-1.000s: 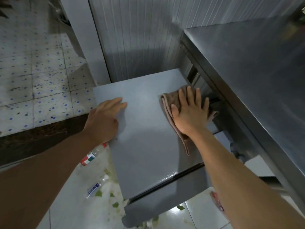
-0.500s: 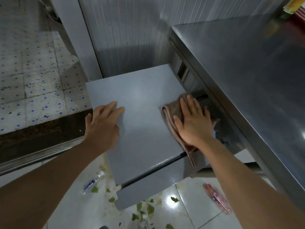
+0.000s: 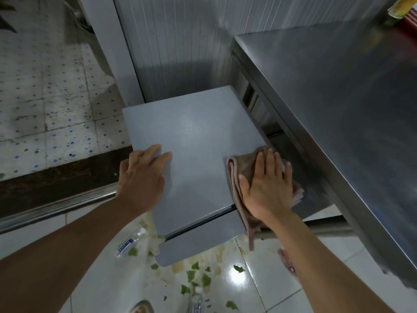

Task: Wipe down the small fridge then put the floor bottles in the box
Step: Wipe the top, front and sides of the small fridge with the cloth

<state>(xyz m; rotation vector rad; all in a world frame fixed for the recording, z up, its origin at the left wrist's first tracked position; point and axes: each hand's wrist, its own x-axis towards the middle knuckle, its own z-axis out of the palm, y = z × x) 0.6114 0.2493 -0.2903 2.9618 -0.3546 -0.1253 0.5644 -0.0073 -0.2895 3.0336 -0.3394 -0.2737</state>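
Brown cloth: a soft, floppy rag (image 3: 239, 175) sits at the front right corner of the fridge top, one end dangling limp over the edge toward the floor.
Right hand: the right hand (image 3: 267, 188) lies flat on the rag, fingers straight and spread, pressing it down rather than clutching it.
Left hand: the left hand (image 3: 141, 175) rests open at the left edge of the lid, fingers extended, thumb off the side, bracing and grasping nothing.
Fridge: the small fridge (image 3: 196, 141) shows a grey, faintly speckled top, stiff and level; it looks smooth enough for the cloth to glide, and the box itself is probably too heavy to shift under a wipe.
Handling call: a rag this limp likely bunches if pushed from one end, so a broad palm across the folded middle seems the sound hold.
Bottles: a clear plastic bottle (image 3: 126, 245) with a blue label lies on the floor by the fridge's front left; likely light, crushable and prone to roll, best taken round the body.
Floor: glossy white tiles (image 3: 266, 263) strewn with green leaf scraps, possibly slick.
Room: a steel counter (image 3: 338, 109) looms close on the right, ribbed metal wall behind, dotted tiles to the left.
Box: not in view.
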